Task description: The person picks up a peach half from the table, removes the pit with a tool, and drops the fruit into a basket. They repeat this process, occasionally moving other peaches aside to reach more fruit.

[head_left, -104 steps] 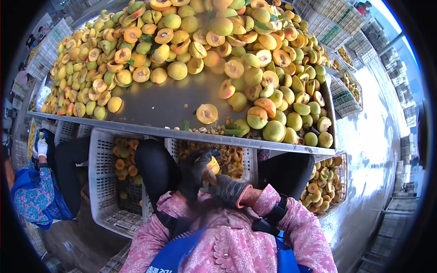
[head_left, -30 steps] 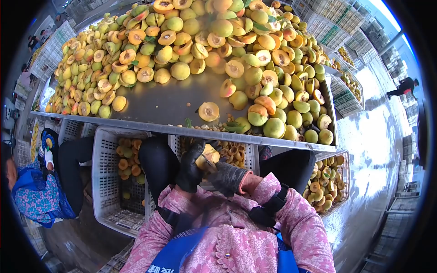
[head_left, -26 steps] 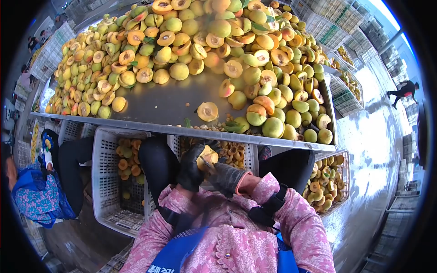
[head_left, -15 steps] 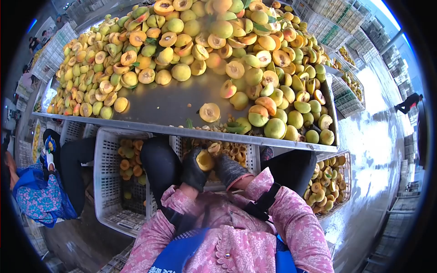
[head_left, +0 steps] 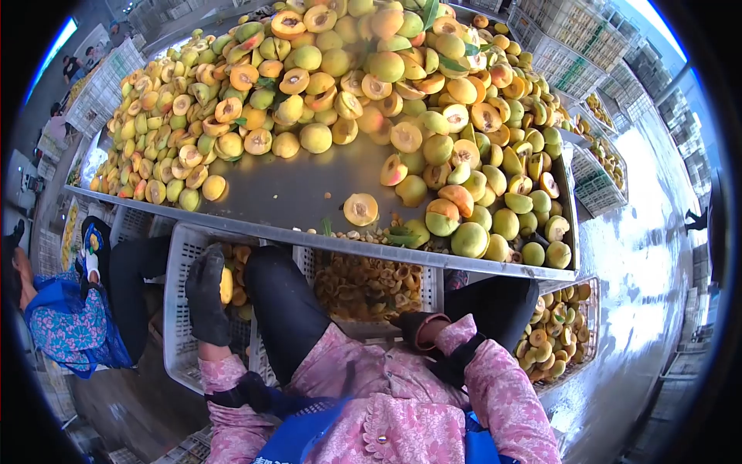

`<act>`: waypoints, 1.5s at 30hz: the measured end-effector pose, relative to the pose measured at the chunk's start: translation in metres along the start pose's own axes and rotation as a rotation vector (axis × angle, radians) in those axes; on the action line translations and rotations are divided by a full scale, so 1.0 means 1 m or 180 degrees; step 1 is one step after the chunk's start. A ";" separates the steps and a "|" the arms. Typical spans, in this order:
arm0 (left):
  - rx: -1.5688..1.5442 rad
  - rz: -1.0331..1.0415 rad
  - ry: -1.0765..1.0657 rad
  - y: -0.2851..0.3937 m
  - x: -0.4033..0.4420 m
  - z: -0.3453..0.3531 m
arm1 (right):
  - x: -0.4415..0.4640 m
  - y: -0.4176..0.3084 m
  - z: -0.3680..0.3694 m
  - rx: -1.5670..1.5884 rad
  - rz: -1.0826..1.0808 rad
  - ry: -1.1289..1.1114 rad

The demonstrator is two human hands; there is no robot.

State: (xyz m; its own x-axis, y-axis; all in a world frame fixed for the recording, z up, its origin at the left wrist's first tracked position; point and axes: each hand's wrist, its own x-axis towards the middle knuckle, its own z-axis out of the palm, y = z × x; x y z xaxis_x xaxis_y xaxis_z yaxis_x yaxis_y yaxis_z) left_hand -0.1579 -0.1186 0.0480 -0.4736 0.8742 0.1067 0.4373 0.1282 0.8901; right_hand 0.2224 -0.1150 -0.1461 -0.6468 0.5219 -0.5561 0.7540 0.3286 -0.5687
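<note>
My left hand (head_left: 205,298), in a dark glove, is over the white crate (head_left: 176,325) to my left. Its fingers bend round a peeled-looking yellow peach half (head_left: 226,286), partly hidden by the hand. My right hand (head_left: 417,326), also gloved, is low in front of my lap, fingers curled; whether it holds anything is hidden. Between my knees a crate holds brown-orange peach scraps (head_left: 367,286). On the metal table (head_left: 286,189) ahead, halved and whole peaches (head_left: 309,100) lie heaped, and one cut half (head_left: 360,209) lies apart near the front edge.
The table's raised front rim (head_left: 325,241) runs above my knees. Another crate of peach halves (head_left: 553,332) stands by my right leg. A co-worker in a flowered sleeve (head_left: 69,329) sits at left. Stacked crates (head_left: 572,39) and a wet floor (head_left: 626,255) lie to the right.
My left hand has moved left from between my knees to the left crate, carrying the peach half. My right hand has drawn back toward my lap. The view has shifted slightly.
</note>
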 end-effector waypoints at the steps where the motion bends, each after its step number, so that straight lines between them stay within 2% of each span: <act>1: 0.0139 0.0254 0.0232 -0.018 0.008 0.003 | -0.010 -0.017 -0.022 0.0135 0.0051 0.0011; 2: 0.0291 0.0506 0.0447 -0.020 0.015 0.008 | -0.008 -0.012 -0.024 -0.0212 -0.0213 0.0124; 4: 0.0397 0.0794 0.0033 -0.001 0.020 0.034 | -0.002 0.000 -0.027 -0.0917 -0.0748 0.0348; 5: 0.0439 0.0947 -0.0168 0.018 0.023 0.055 | -0.019 -0.027 -0.052 0.0956 0.0145 0.0450; 7: -0.0034 0.1237 -0.0508 0.058 0.029 0.107 | -0.030 -0.019 -0.048 -0.0260 -0.0752 0.0750; 8: -0.0111 0.1084 -0.0785 0.060 0.037 0.131 | -0.036 -0.016 -0.045 -0.0875 -0.1189 0.0891; 9: -0.0187 0.0935 -0.1063 0.056 0.045 0.155 | -0.041 -0.020 -0.046 -0.0510 -0.1043 0.0929; 11: 0.0651 0.1410 -0.1321 0.060 0.057 0.190 | -0.052 -0.029 -0.049 0.0222 -0.0742 0.1007; 14: 0.1220 0.1290 -0.2184 0.058 0.057 0.216 | -0.057 -0.024 -0.046 -0.0964 -0.1593 0.1519; 15: 0.1063 0.0817 -0.2442 0.060 0.054 0.220 | -0.068 -0.029 -0.046 0.0991 -0.0831 0.0994; 16: 0.0765 0.0749 -0.2553 0.062 0.051 0.219 | -0.083 -0.054 -0.065 0.3040 0.0002 0.1041; 18: 0.0167 0.0597 -0.2720 0.066 0.048 0.213 | -0.096 -0.082 -0.093 0.4141 0.0491 0.1015; 21: -0.1981 -0.0844 -0.2449 0.089 0.032 0.187 | -0.108 -0.105 -0.118 0.4608 0.0255 0.0802; 24: -0.2952 -0.1104 -0.2471 0.086 0.013 0.175 | -0.114 -0.129 -0.137 0.4460 -0.0110 0.0983; 25: -0.3025 -0.1187 -0.2442 0.089 0.004 0.169 | -0.110 -0.130 -0.136 0.3886 -0.0441 0.1217; 26: -0.2663 -0.0739 -0.2300 0.096 -0.007 0.164 | -0.104 -0.129 -0.134 0.3305 -0.0751 0.1439; 28: -0.1952 0.0346 -0.2124 0.097 -0.024 0.158 | -0.097 -0.132 -0.130 0.2845 -0.0855 0.1579; 29: -0.1619 0.0981 -0.1998 0.090 -0.030 0.157 | -0.095 -0.135 -0.130 0.2965 -0.0668 0.1509; 32: -0.2040 0.0238 -0.2165 0.094 -0.050 0.156 | -0.087 -0.136 -0.121 0.3007 -0.0436 0.1564; 33: -0.1996 0.0582 -0.2217 0.100 -0.054 0.154 | -0.088 -0.136 -0.123 0.3029 -0.0480 0.1594; 35: -0.3758 -0.1090 -0.2353 0.104 -0.058 0.160 | -0.091 -0.139 -0.126 0.3052 -0.0456 0.1610; 37: -0.4878 -0.2294 -0.2345 0.104 -0.058 0.161 | -0.093 -0.143 -0.128 0.2988 -0.0394 0.1617; 39: -0.5435 -0.2941 -0.2311 0.102 -0.055 0.161 | -0.094 -0.144 -0.126 0.2798 -0.0463 0.1670; 41: -0.4406 -0.2010 -0.2061 0.083 -0.060 0.173 | -0.094 -0.146 -0.124 0.2652 -0.0560 0.1722; 45: -0.2320 0.0491 -0.1512 0.088 -0.074 0.167 | -0.081 -0.139 -0.108 0.2216 -0.0987 0.2201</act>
State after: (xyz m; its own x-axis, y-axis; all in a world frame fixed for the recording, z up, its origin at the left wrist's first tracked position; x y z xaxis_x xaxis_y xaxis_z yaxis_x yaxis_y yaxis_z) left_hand 0.0436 -0.0938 0.0445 -0.0108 0.9801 0.1980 -0.2029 -0.1960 0.9594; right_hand 0.1824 -0.1178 0.0439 -0.4286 0.9033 0.0205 0.1894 0.1120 -0.9755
